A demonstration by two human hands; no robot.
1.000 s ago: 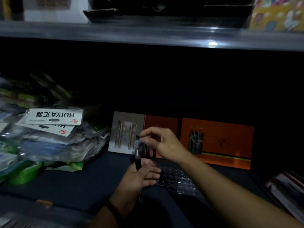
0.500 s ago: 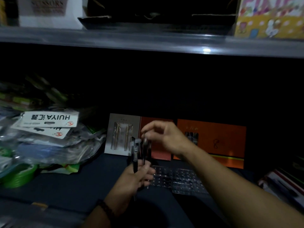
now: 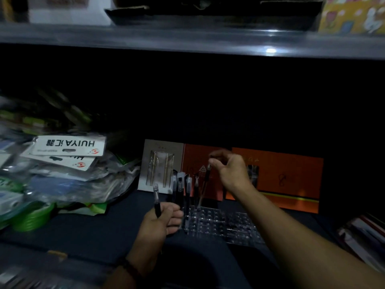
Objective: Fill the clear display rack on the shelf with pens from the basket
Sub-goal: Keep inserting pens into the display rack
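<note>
Right hand [image 3: 231, 174]: fingertips pinched narrow on the top end of one pen [image 3: 205, 184], raised above the rack.
Pen: long axis near upright, top leaning slightly toward the right hand; lower tip at the rack's back-left holes, though whether it is seated cannot be told in the dim light.
Left hand [image 3: 160, 222]: fingers curled around a bundle [image 3: 179, 188] of dark pens with clear caps, caps pointing up; one capped pen stands apart at the thumb side.
Rack [image 3: 220, 226]: clear, studded with rows of holes, lying flat just right of the left hand's fingers and below the right hand's.
Shelf [image 3: 83, 232]: dark blue surface under both hands, dimly lit.
Cards [image 3: 291, 180]: orange pen packs, with a grey one at the left, propped upright beyond the fingers against a black back wall.
Bags [image 3: 66, 167]: heap of plastic-wrapped goods well left of the left hand, one label reading HUIYA upside down.
Upper shelf [image 3: 187, 38]: grey edge overhead with a small glare spot, boxes on top.
</note>
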